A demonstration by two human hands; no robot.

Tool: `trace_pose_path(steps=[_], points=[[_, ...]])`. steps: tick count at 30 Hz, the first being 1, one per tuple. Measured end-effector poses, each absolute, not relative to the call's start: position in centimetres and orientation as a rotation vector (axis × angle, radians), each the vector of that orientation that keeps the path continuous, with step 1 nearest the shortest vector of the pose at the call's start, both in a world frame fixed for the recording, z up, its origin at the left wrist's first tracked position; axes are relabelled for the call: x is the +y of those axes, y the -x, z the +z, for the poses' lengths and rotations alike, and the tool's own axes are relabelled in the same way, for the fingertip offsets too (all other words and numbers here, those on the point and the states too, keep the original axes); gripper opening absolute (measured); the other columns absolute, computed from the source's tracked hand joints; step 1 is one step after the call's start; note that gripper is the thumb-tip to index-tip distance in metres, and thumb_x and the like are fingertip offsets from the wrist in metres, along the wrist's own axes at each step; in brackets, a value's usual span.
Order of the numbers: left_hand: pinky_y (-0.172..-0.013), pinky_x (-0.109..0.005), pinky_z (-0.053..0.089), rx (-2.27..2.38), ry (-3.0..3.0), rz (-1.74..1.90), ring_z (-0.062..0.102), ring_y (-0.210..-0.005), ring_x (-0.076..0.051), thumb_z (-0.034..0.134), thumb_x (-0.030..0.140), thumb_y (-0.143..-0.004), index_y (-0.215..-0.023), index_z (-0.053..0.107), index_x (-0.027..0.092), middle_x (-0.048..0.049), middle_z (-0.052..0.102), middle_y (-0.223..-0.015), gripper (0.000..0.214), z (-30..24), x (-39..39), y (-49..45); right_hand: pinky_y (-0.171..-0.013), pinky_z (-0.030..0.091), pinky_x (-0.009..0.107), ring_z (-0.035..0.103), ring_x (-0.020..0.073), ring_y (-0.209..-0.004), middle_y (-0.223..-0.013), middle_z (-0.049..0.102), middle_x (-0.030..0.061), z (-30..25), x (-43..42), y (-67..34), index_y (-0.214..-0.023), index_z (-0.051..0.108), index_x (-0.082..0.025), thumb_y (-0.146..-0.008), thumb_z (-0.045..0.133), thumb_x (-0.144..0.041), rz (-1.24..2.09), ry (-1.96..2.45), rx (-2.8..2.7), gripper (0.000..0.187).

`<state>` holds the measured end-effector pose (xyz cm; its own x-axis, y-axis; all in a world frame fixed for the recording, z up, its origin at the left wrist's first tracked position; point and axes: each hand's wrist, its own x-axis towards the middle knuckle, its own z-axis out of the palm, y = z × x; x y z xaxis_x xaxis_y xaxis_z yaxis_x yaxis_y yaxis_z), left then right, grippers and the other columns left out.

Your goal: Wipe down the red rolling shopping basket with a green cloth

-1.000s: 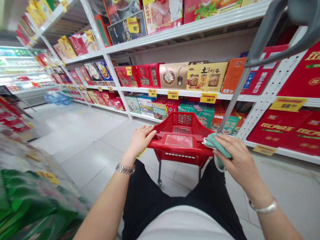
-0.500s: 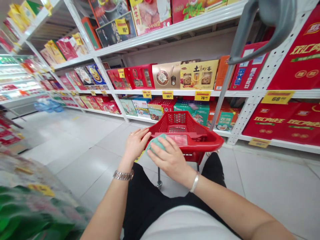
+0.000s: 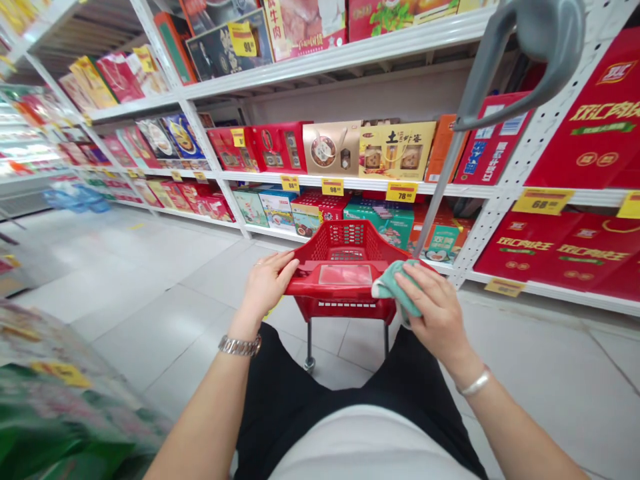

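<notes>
A small red shopping cart [image 3: 350, 303] stands in front of me, its red handle [image 3: 320, 288] facing me. My left hand [image 3: 267, 283], a metal watch on its wrist, grips the handle's left end. Near the right end, my right hand [image 3: 435, 310] holds a green cloth [image 3: 400, 287] bunched under its fingers and pressed against the handle. Part of the cloth hangs below the handle bar. Between the hands, a clear panel [image 3: 345, 275] is set into the handle top.
White shelves [image 3: 350, 181] with boxed goods and yellow price tags run behind the cart. A grey pole [image 3: 440, 193] with a looped grip rises at the cart's right. Pale floor tiles [image 3: 165, 300] lie around; a blurred green display [image 3: 55, 427] stands at lower left.
My right hand has slid the cloth from the left part of the handle to its right end. My left hand stays at the left end. The view has shifted slightly.
</notes>
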<state>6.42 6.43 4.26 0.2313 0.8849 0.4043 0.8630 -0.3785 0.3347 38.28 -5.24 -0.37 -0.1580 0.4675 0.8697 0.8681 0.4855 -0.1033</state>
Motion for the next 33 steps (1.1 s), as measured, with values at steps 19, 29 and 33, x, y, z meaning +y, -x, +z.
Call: trace_pose_path(steps=[19, 29, 33], points=[[-0.116, -0.046, 0.038, 1.669, -2.46, 0.852, 0.057, -0.128, -0.026, 0.036, 0.051, -0.093, -0.122, 0.071, 0.022, -0.0059, 0.07, -0.129, 0.054, 3.9, 9.7, -0.6, -0.094, 0.046, 0.042, 0.057, 0.0245, -0.109, -0.124, 0.069, 0.0051, 2.7, -2.8, -30.5, -0.123, 0.068, -0.025, -0.083, 0.05, 0.0, -0.331, 1.097, -1.916, 0.05], [-0.118, -0.064, 0.024, 1.997, -2.397, 0.823, 0.031, -0.148, -0.033, 0.038, 0.04, -0.096, -0.141, 0.055, 0.025, -0.0102, 0.044, -0.156, 0.05, 5.8, 8.1, -2.9, -0.095, 0.046, 0.042, 0.061, 0.023, -0.109, -0.117, 0.071, 0.0062, 2.0, -0.4, -36.9, -0.118, 0.067, -0.025, -0.088, 0.049, -0.008, -0.147, 1.058, -1.818, 0.039], [-0.118, -0.063, 0.024, 1.726, -2.482, 0.802, 0.029, -0.15, -0.029, 0.028, 0.041, -0.101, -0.148, 0.046, 0.028, -0.0058, 0.041, -0.158, 0.052, 6.0, 6.6, -8.2, -0.091, 0.045, 0.04, 0.062, 0.0219, -0.099, -0.106, 0.073, 0.0051, 3.4, 0.8, -36.2, -0.108, 0.07, -0.023, -0.084, 0.049, -0.004, -0.122, 1.073, -1.938, 0.036]])
